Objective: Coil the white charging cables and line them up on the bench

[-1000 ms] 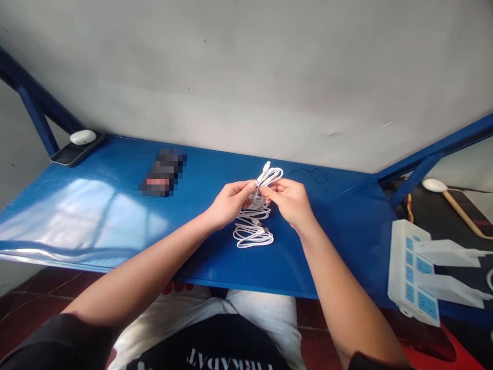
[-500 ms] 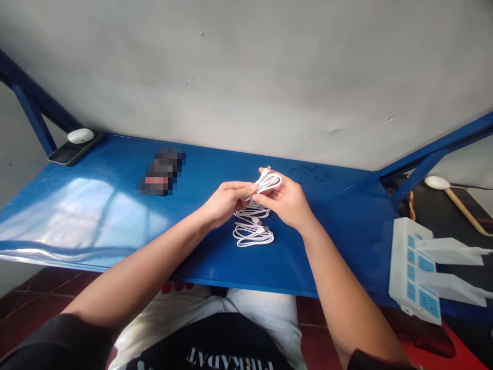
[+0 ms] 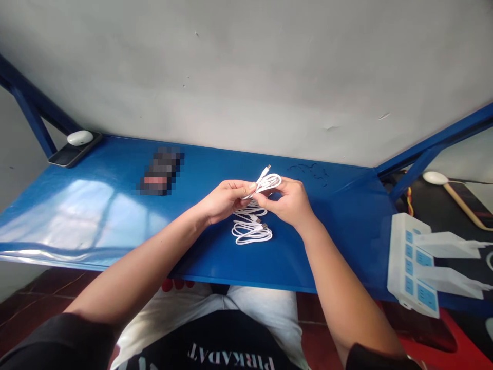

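A coiled white charging cable (image 3: 270,181) is held above the blue table, its metal-tipped plug pointing up and away from me. My left hand (image 3: 232,198) pinches the coil on its left side between thumb and fingers. On the other side my right hand (image 3: 289,201) has its thumb and curled fingers at the same coil, partly hiding it. Beneath and nearer to me, another coiled white cable (image 3: 252,234) lies on the table with its plugs on top. More white loops show just below my hands, partly covered by them.
A blurred dark object (image 3: 162,172) lies on the blue table (image 3: 208,257) to the left. Behind it, a white rounded object (image 3: 80,137) rests on a dark device. At right stands a white power strip (image 3: 412,267) with two plugged adapters. A grey wall rises behind.
The fingers of my right hand have curled in behind the coil, where they were stretched further up before. My left hand keeps its pinch on the cable.
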A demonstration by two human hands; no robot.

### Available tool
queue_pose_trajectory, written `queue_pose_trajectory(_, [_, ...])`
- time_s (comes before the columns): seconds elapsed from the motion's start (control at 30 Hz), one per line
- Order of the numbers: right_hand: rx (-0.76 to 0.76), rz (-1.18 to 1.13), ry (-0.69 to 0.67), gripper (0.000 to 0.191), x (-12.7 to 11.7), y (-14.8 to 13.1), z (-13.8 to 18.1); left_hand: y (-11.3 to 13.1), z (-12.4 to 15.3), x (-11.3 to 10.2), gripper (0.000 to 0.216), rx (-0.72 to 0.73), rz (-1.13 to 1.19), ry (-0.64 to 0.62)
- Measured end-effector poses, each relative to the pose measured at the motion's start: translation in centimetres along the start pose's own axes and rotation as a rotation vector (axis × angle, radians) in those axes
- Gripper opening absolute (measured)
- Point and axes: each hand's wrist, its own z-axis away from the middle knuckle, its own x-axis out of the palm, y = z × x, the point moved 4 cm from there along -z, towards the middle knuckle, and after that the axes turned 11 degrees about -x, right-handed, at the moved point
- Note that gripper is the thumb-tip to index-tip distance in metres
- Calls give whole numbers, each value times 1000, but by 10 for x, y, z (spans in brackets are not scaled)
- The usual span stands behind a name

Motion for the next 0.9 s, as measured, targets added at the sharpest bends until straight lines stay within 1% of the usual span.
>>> queue_pose_trajectory(0.07, [3,32,7,10,0,1,0,0,-2,-2,34,37,-9,27])
queue_pose_trajectory(0.17, [-5,73,-18,14,2,2,-1,-1,-5,-4,34,72,-3,69])
queue_pose_trajectory(0.27, [-48,137,-43,14,3,3,-1,-4,-8,-6,37,98,-1,133])
queue_pose_trajectory(0.43, [-130,200,-41,15,4,5,1,-9,-11,-10,39,135,19,250])
queue_pose_trajectory(0.5, [-149,207,-66,17,6,5,2,-9,-11,-9,42,156,-3,238])
queue_pose_trajectory(0.6, [-179,204,-74,20,8,3,1,-8,-10,-5,37,200,-91,176])
queue_pose_trajectory(0.63, [-187,199,-63,21,9,2,1,-7,-10,-4,36,215,-123,171])
queue_pose_trajectory(0.7, [-183,183,-40,21,9,2,0,-4,-7,-3,37,254,-204,198])
queue_pose_trajectory(0.8, [-127,130,-35,24,8,3,0,3,-3,-5,37,324,-370,248])
queue_pose_trajectory(0.9, [-45,64,-74,28,5,3,0,8,0,-9,36,307,-474,180])
